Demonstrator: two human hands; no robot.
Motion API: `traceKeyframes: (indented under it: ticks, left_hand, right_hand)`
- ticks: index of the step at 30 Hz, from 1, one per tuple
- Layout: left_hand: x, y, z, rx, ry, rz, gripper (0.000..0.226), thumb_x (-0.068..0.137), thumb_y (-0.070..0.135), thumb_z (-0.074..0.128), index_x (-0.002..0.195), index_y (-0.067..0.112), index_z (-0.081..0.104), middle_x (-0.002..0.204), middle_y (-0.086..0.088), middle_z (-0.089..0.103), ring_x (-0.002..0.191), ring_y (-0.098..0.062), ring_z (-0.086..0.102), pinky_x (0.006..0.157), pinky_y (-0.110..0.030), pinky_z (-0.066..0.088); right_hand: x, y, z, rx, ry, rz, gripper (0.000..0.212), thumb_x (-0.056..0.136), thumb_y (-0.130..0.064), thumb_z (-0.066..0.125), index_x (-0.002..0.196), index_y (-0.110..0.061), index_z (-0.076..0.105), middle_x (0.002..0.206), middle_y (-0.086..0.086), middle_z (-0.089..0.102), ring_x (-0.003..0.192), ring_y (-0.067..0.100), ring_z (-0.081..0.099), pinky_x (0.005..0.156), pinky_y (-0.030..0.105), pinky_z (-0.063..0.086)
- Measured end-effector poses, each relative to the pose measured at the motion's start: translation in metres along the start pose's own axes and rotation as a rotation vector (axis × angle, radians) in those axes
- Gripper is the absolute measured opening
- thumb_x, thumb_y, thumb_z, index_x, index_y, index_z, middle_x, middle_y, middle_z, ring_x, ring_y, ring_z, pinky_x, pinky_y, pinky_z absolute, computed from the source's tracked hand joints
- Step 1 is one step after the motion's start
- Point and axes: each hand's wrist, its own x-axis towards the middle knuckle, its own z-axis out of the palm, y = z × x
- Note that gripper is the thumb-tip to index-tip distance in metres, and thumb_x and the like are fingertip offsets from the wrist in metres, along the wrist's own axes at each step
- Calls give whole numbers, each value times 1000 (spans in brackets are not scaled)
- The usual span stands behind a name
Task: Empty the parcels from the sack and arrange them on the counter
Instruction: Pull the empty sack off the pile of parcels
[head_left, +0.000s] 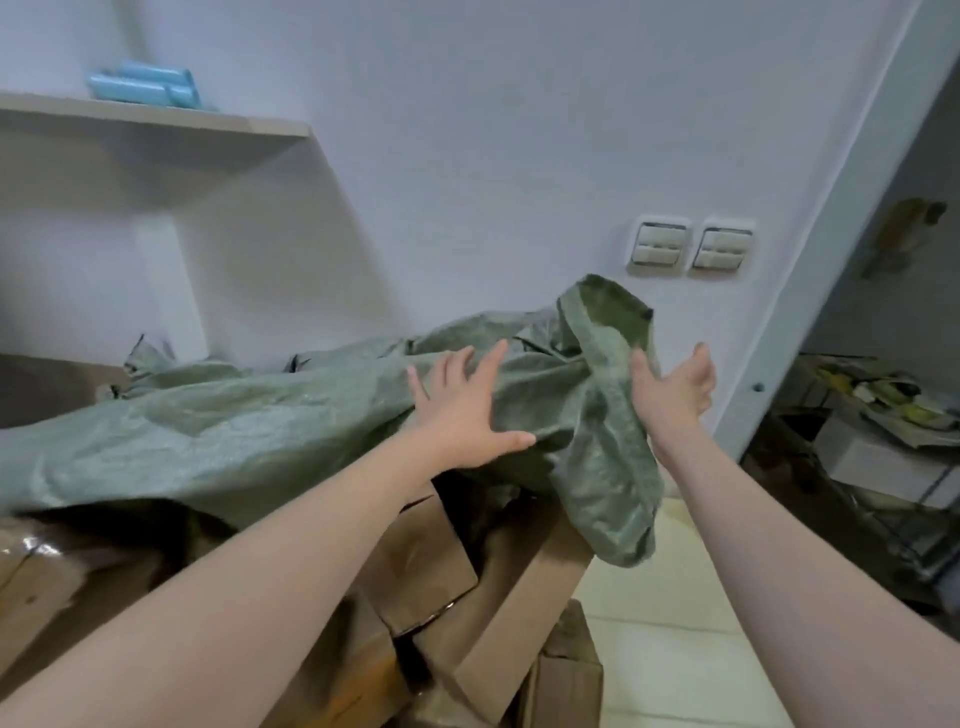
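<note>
Sack (234, 431), green woven plastic, limp and crumpled, lies draped across brown boxes (421, 551), one end hanging over their edge. Left hand (467, 410) lies flat on it, fingers spread. Right hand (672, 395) is beside the hanging end, fingers loosely apart, perhaps touching the fabric.

The sack (249, 431) is a dull grey-green with a fine woven crosshatch and a faint sheen. The cardboard parcels (415, 545) are plain brown, one crossed by glossy clear tape. The shelf (156, 120) is pale beige and the rolls (150, 85) light blue. The wall (467, 130) is bluish white, the switches (691, 247) cream, the floor tiles (660, 623) pale yellow-cream
</note>
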Motion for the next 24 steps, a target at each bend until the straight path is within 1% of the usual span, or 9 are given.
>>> traceKeyframes:
  ticks: [2,5,8,12,15,17,18,21,24]
  left_hand:
    - [-5,-8,18,132,-42,-15,115,70,71,67,150,44,-10,162,-4,-7,148,-30,-15,110,-66,-16]
    - [-17,-19,37,324,-80,-61,114,69,60,76,152,36,2,161,-8,-5,148,-33,-13,107,-67,-16]
    - [-23,-34,37,433,48,-204,73,79,31,70,142,22,33,149,-13,29,140,-30,20,114,-55,12]
    - [-21,-52,8,479,190,-300,35,90,19,48,120,28,64,124,-5,51,118,-26,41,97,-39,30]
    - [-22,-53,-17,424,248,-379,36,92,15,44,116,26,67,117,-7,56,113,-28,50,95,-38,35]
    - [-26,-51,-32,347,262,-420,34,92,12,44,114,23,68,113,-7,64,108,-28,60,89,-35,43]
    - [-30,-51,-40,292,283,-441,32,93,14,46,114,22,69,113,-8,66,107,-29,63,86,-34,45]
    - [-43,-55,-75,119,369,-482,30,96,23,47,119,21,67,118,-12,66,110,-32,62,87,-34,48]
    - [-54,-56,-110,-9,403,-497,33,96,20,42,118,21,67,111,-12,69,106,-32,63,85,-35,48]
  right_hand:
    - [-7,30,5,-144,17,-20,89,90,-58,52,154,-15,6,159,16,8,145,38,15,115,50,18]
    - [-28,75,12,57,-93,236,90,86,-69,48,152,-14,20,151,18,33,134,39,38,109,52,35]
    - [-60,101,-1,600,-519,579,84,78,-83,40,129,-18,57,125,14,65,111,34,62,95,48,49]
    - [-92,116,-22,808,-820,556,64,82,-63,54,128,-19,57,128,8,65,120,25,59,105,43,42]
    - [-110,100,-19,190,-993,425,80,58,-46,91,125,-23,55,131,0,59,118,17,56,98,31,46]
    - [-115,93,-9,-238,-822,201,34,69,-31,79,96,-24,60,115,1,61,99,17,58,75,26,50]
    - [-113,90,-8,-277,-733,176,11,81,-21,66,90,-20,59,110,6,63,90,21,58,65,28,50]
    - [-108,66,-15,76,-601,285,26,95,-3,48,118,-12,56,120,12,62,99,25,63,64,36,60]
    - [-132,24,-33,31,-887,202,59,83,0,69,135,-11,44,135,8,52,111,26,61,87,43,58]
